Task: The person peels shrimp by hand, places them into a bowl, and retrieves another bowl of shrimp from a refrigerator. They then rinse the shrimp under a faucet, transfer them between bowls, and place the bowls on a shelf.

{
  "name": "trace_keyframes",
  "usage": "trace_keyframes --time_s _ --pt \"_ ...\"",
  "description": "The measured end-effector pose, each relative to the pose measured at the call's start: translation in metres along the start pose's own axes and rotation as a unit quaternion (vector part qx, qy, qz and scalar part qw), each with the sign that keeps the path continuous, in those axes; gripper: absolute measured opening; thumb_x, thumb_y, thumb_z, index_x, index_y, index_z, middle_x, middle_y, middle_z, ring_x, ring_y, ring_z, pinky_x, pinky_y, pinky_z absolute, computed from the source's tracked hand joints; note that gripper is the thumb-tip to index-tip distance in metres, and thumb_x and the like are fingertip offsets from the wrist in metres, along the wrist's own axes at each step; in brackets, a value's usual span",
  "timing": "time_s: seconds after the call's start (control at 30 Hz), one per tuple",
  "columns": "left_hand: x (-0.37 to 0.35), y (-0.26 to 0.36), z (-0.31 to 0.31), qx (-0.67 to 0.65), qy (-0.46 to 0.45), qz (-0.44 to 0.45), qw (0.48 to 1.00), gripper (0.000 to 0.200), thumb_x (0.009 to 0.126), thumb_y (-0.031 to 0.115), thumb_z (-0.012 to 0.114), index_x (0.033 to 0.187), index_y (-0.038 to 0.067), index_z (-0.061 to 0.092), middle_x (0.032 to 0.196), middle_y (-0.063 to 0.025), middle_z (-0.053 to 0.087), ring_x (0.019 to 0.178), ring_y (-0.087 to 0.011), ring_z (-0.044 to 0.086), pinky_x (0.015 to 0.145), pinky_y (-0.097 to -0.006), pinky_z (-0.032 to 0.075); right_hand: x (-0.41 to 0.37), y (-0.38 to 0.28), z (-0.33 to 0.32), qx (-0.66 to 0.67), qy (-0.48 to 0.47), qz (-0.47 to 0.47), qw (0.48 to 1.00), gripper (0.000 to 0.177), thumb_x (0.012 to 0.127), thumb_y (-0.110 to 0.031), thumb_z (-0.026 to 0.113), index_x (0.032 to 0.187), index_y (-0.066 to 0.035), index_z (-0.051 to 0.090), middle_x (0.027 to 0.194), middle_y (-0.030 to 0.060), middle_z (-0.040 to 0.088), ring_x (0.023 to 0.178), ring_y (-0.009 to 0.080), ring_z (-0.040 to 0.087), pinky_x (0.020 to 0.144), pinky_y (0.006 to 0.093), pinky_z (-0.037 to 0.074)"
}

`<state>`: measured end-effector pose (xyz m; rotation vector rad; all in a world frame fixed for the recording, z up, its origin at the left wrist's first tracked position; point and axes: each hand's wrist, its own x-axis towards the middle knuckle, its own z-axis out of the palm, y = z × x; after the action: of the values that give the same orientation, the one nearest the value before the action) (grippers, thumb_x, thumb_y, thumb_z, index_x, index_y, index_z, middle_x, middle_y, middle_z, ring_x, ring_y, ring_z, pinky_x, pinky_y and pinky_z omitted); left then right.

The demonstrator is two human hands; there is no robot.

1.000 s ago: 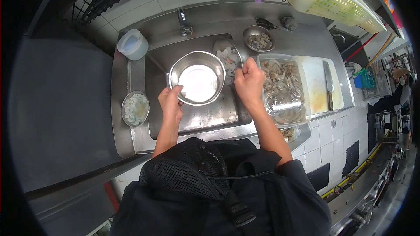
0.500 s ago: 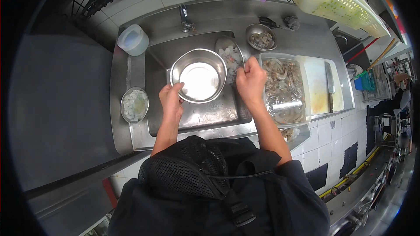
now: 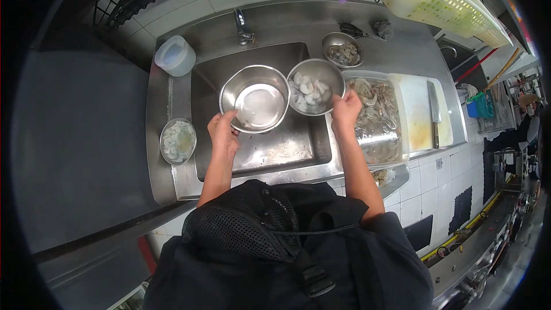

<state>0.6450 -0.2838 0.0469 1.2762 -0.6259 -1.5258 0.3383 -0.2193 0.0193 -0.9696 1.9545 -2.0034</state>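
Note:
Over the sink point(image 3: 270, 163), my left hand point(image 3: 222, 131) grips the near-left rim of a shiny metal bowl point(image 3: 256, 103) with nothing visible in it but reflections and perhaps some wet residue. My right hand point(image 3: 346, 109) is closed on the right rim of a second metal bowl point(image 3: 333, 72), which holds pale peeled shrimp point(image 3: 308, 90). Side by side, the two bowls are close together, their rims almost meeting. Just right of my right hand, a clear plastic tub point(image 3: 402, 120) contains grey unpeeled shrimp point(image 3: 376, 106).
A bowl of peeled shrimp point(image 3: 178, 140) stands on the left ledge, below a plastic container point(image 3: 175, 56). Behind the tub sits a small metal bowl point(image 3: 343, 50). A knife point(image 3: 434, 113) lies on the white cutting board point(image 3: 414, 95). The faucet point(image 3: 243, 27) rises behind the sink; a basket point(image 3: 436, 6) overhangs the upper right.
The shrimp bowl in my right hand has gone from steeply tilted to nearly level, its shrimp gathered inside. My left hand's bowl has shifted slightly left.

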Motion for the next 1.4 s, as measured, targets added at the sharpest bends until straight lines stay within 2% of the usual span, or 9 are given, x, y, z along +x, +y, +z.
trace_keyframes --time_s 0.07,0.2,0.33,0.53,0.6,0.73,0.93,1.07,1.4 --pt "0.006 -0.004 -0.003 -0.064 0.007 -0.033 0.997 0.014 0.078 0.007 0.074 0.076 0.008 0.06 0.063 -0.0003 0.056 0.045 -0.0088 0.046 0.041 -0.0242 0.031 -0.009 0.006 -0.013 0.117 0.011 0.23 0.966 0.028 0.077 0.008 0.059 0.07 -0.012 0.041 0.061 -0.0017 0.046 0.045 0.0075 0.039 0.041 0.0261 0.029" --pt "0.016 -0.015 -0.022 -0.102 0.02 -0.03 0.994 0.015 0.078 0.006 0.074 0.075 0.008 0.059 0.063 -0.0009 0.056 0.045 -0.0091 0.046 0.04 -0.0255 0.032 -0.017 0.01 -0.027 0.129 0.018 0.194 0.972 0.028 0.077 0.01 0.058 0.071 -0.012 0.041 0.061 -0.0024 0.047 0.046 0.0066 0.04 0.039 0.0263 0.03" --pt "0.024 -0.04 -0.034 -0.023 0.057 -0.007 0.998 0.018 0.078 0.004 0.073 0.073 0.008 0.057 0.064 -0.0015 0.055 0.046 -0.0095 0.047 0.04 -0.0268 0.034 -0.005 -0.022 -0.033 0.006 0.017 0.058 0.998 0.027 0.075 0.008 0.059 0.069 -0.008 0.038 0.065 -0.0023 0.04 0.063 0.007 0.038 0.055 0.024 0.032" --pt "0.004 -0.052 -0.001 0.045 0.062 -0.022 0.997 0.018 0.077 0.004 0.073 0.075 0.006 0.055 0.064 -0.0021 0.05 0.046 -0.0111 0.043 0.041 -0.0285 0.034 -0.013 -0.099 -0.013 -0.057 -0.047 -0.168 0.983 0.022 0.074 0.008 0.058 0.07 -0.006 0.042 0.067 0.0031 0.044 0.058 0.0137 0.044 0.054 0.0303 0.038" --pt "-0.001 -0.052 0.011 0.063 0.026 -0.014 0.998 0.02 0.078 0.005 0.072 0.072 0.006 0.053 0.063 -0.0017 0.049 0.046 -0.0113 0.043 0.041 -0.0289 0.033 -0.022 -0.111 -0.001 -0.172 -0.17 -0.423 0.873 0.022 0.068 0.008 0.061 0.071 -0.005 0.044 0.066 0.0091 0.047 0.057 0.0263 0.053 0.052 0.0376 0.044" --pt "-0.017 -0.044 0.024 0.069 -0.013 -0.034 0.997 0.018 0.078 0.001 0.069 0.073 0.005 0.052 0.067 -0.0043 0.054 0.049 -0.0116 0.045 0.042 -0.0286 0.031 -0.029 -0.104 0.01 -0.21 -0.227 -0.504 0.807 0.019 0.061 0.003 0.062 0.068 -0.006 0.046 0.067 0.011 0.05 0.058 0.03 0.056 0.049 0.0424 0.046" --pt "-0.013 -0.08 -0.003 0.045 0.006 -0.092 0.995 0.013 0.072 -0.003 0.064 0.071 0.005 0.054 0.068 -0.0035 0.054 0.05 -0.0117 0.046 0.043 -0.0279 0.033 -0.017 -0.101 0.009 -0.17 -0.134 -0.376 0.901 0.025 0.07 0.007 0.062 0.063 -0.004 0.04 0.063 0.016 0.046 0.054 0.0361 0.051 0.05 0.0431 0.041" --pt "-0.025 -0.077 0.007 0.004 0.008 -0.092 0.996 0.014 0.071 -0.004 0.063 0.07 0.006 0.053 0.067 -0.0033 0.054 0.05 -0.0114 0.047 0.043 -0.028 0.033 -0.026 -0.068 -0.004 -0.046 -0.081 -0.095 0.991 0.028 0.077 0.004 0.058 0.065 -0.004 0.035 0.057 0.004 0.035 0.054 0.0133 0.035 0.05 0.0329 0.031" --pt "-0.018 -0.086 0.014 0.085 -0.026 -0.057 0.994 0.012 0.074 -0.002 0.069 0.08 0.003 0.06 0.07 -0.0041 0.057 0.053 -0.0139 0.052 0.046 -0.029 0.037 -0.031 -0.014 -0.031 0.08 -0.026 0.044 0.996 0.028 0.078 0.006 0.058 0.067 -0.008 0.037 0.066 -0.0032 0.04 0.065 0.0057 0.035 0.055 0.0254 0.03"
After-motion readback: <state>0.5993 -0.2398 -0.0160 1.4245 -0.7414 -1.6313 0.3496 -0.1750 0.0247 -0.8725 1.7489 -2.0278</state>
